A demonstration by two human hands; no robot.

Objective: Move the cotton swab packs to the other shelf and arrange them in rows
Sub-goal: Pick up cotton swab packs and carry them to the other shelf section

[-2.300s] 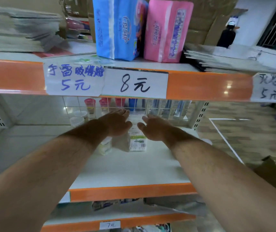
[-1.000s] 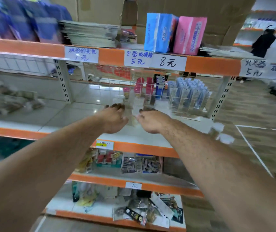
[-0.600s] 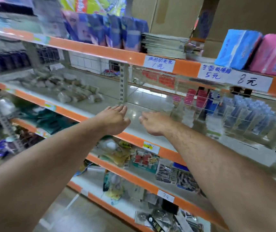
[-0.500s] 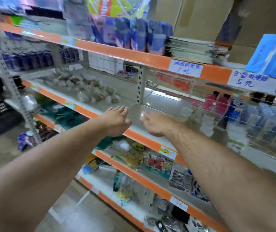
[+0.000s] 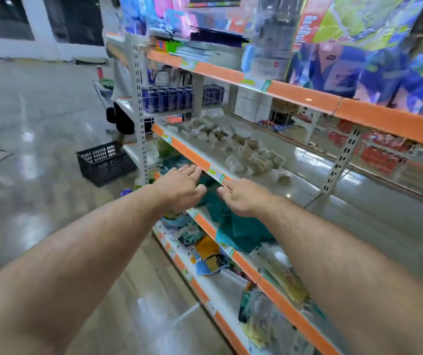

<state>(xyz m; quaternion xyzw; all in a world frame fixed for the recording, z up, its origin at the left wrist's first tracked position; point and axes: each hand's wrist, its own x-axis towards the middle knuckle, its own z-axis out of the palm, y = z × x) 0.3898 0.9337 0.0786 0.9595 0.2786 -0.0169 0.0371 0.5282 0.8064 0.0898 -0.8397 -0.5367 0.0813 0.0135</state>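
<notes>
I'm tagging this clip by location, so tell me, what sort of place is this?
Probably a small discount shop: long metal shelves with orange front strips bearing small labels, bagged goods stacked on the top shelf, and a black plastic crate on the glossy floor.

Orange shelf edge [image 5: 295,94], blk crate [image 5: 105,162].
</notes>
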